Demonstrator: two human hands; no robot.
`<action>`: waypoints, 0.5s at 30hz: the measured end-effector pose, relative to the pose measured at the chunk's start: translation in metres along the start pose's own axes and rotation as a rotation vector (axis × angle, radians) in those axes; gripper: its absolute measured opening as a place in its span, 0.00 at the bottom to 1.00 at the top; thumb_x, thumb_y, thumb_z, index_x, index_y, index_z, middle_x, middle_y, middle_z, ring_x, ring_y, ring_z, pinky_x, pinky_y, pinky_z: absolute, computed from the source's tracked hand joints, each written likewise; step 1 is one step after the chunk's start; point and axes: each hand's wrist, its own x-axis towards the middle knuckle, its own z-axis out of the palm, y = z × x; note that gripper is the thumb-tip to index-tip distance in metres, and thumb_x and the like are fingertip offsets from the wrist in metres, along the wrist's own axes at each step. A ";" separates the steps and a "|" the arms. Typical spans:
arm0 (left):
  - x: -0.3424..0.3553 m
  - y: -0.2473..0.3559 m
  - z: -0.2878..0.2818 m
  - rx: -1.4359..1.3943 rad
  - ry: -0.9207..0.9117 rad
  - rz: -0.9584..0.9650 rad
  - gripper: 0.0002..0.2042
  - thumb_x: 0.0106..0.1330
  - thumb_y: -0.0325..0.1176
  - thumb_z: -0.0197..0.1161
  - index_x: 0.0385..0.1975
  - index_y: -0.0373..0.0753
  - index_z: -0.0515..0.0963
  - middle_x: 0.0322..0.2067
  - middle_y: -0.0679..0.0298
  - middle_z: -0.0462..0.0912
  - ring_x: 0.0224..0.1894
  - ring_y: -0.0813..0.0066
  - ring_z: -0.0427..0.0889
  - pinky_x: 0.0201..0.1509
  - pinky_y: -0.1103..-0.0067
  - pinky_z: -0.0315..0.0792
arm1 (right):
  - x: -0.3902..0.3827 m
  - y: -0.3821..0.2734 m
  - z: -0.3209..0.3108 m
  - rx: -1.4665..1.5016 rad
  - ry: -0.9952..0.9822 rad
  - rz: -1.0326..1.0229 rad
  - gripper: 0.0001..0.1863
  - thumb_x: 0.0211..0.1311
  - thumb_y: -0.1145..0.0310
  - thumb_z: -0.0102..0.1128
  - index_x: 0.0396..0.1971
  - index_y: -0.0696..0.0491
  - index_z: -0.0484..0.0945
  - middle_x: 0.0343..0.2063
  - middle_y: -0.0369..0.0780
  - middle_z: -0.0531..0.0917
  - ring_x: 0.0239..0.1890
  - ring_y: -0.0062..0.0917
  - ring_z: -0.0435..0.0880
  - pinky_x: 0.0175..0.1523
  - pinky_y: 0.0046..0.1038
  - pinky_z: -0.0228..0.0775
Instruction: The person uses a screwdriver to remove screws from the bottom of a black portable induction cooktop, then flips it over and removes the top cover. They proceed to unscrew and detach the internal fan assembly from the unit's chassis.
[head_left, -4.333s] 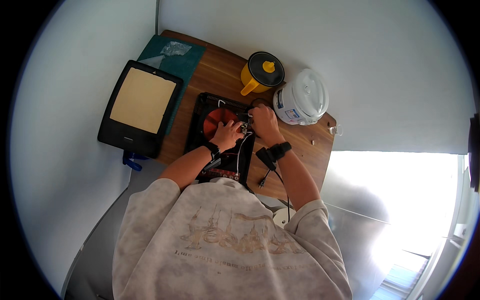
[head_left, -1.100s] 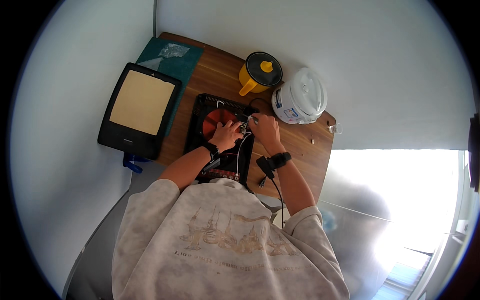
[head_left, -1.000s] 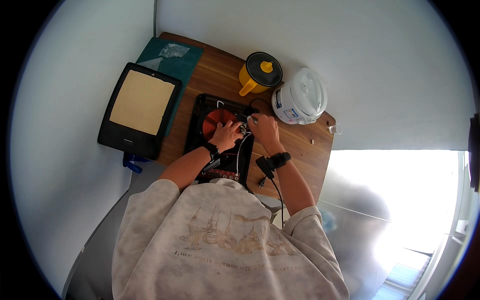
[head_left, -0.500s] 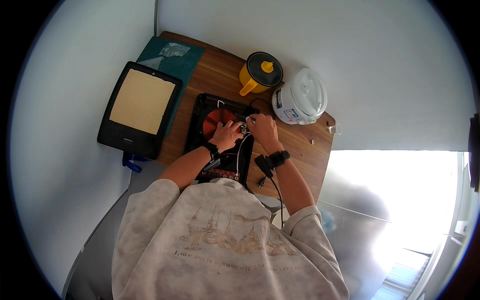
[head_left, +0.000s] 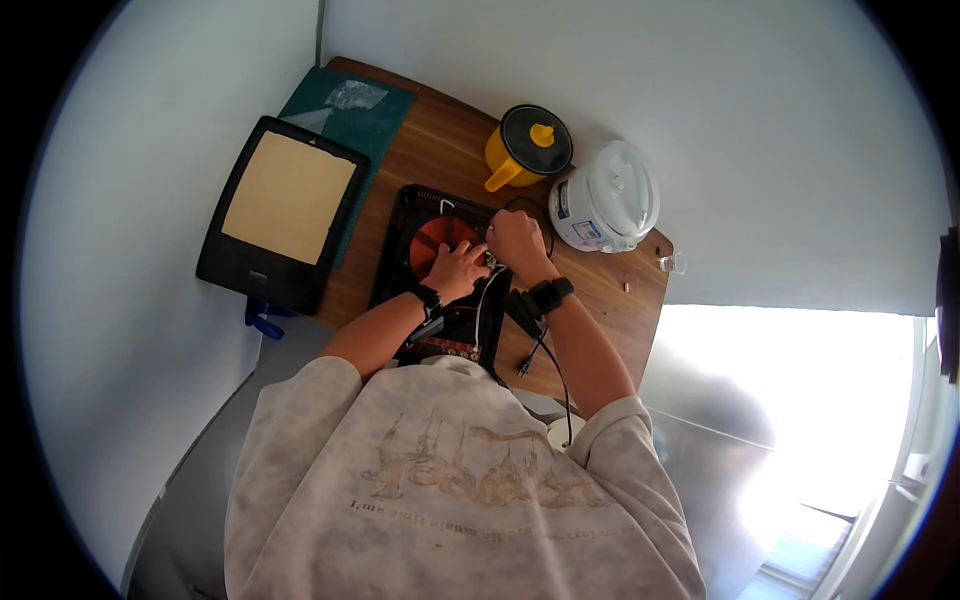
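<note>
An opened induction cooker base [head_left: 392, 262], a black tray with wires and circuit parts inside, lies on the wooden table in front of me. Its round copper-red coil [head_left: 428, 240] sits in the far half. My left hand [head_left: 457, 272] rests over the coil's right edge, fingers spread, fingertips at the small metal parts [head_left: 490, 262] beside it. Just to the right, over the base's right edge, my right hand [head_left: 517, 242] is closed in a fist-like grip; its fingers hide whatever it holds. A white wire [head_left: 480, 308] runs toward me inside the base.
The black cover panel [head_left: 258, 274] leans over a green cutting mat [head_left: 383, 122] at the left. Beyond the base stand a yellow pot with a black lid [head_left: 512, 165] and a white rice cooker [head_left: 605, 200]. A small glass [head_left: 679, 263] and a power plug [head_left: 524, 368] lie right.
My right hand has turned, its back now more toward the camera, hiding the fingertips. My left hand keeps its place on the coil. The whole view has shifted slightly.
</note>
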 end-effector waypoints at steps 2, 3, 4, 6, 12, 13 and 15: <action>-0.001 0.000 0.000 -0.001 -0.003 -0.004 0.17 0.56 0.33 0.64 0.47 0.59 0.82 0.65 0.66 0.64 0.61 0.63 0.64 0.52 0.56 0.64 | 0.001 -0.002 0.000 -0.014 0.015 -0.024 0.11 0.52 0.65 0.61 0.28 0.57 0.83 0.26 0.53 0.83 0.32 0.49 0.83 0.40 0.44 0.78; -0.001 0.000 0.000 0.002 -0.007 -0.006 0.17 0.57 0.33 0.63 0.47 0.59 0.82 0.65 0.66 0.63 0.61 0.63 0.64 0.53 0.56 0.64 | 0.002 -0.003 -0.003 -0.022 0.000 -0.037 0.10 0.52 0.66 0.61 0.28 0.57 0.83 0.27 0.52 0.83 0.32 0.48 0.84 0.41 0.44 0.78; -0.002 0.000 -0.001 0.005 -0.011 -0.008 0.17 0.57 0.33 0.63 0.47 0.59 0.82 0.65 0.66 0.63 0.61 0.63 0.64 0.53 0.56 0.64 | 0.003 -0.004 -0.008 -0.030 -0.015 -0.050 0.10 0.52 0.66 0.61 0.28 0.57 0.83 0.27 0.52 0.83 0.33 0.48 0.84 0.41 0.43 0.78; -0.002 0.001 0.000 0.003 0.008 -0.004 0.17 0.58 0.33 0.63 0.47 0.59 0.81 0.66 0.66 0.63 0.61 0.63 0.63 0.53 0.56 0.64 | 0.005 0.000 -0.010 -0.055 -0.033 -0.078 0.09 0.53 0.67 0.61 0.29 0.57 0.84 0.28 0.51 0.83 0.34 0.46 0.84 0.42 0.43 0.77; -0.001 0.001 0.000 0.037 0.012 -0.001 0.18 0.56 0.36 0.66 0.48 0.60 0.81 0.67 0.65 0.61 0.61 0.61 0.64 0.52 0.57 0.66 | 0.005 0.022 -0.009 -0.074 -0.048 -0.172 0.11 0.52 0.71 0.61 0.36 0.53 0.86 0.29 0.47 0.84 0.37 0.43 0.84 0.44 0.41 0.76; -0.001 0.000 0.002 0.054 0.027 0.004 0.19 0.54 0.38 0.68 0.49 0.61 0.81 0.68 0.65 0.61 0.61 0.60 0.64 0.52 0.57 0.67 | 0.004 0.024 -0.012 -0.066 -0.040 -0.192 0.12 0.51 0.72 0.61 0.37 0.52 0.86 0.29 0.47 0.84 0.37 0.43 0.83 0.44 0.41 0.76; -0.001 0.000 -0.001 0.030 0.013 -0.007 0.17 0.58 0.35 0.64 0.48 0.60 0.81 0.67 0.66 0.62 0.61 0.62 0.64 0.51 0.57 0.66 | -0.001 0.025 -0.019 -0.084 -0.031 -0.239 0.14 0.49 0.74 0.62 0.38 0.50 0.86 0.30 0.45 0.83 0.38 0.42 0.83 0.44 0.41 0.76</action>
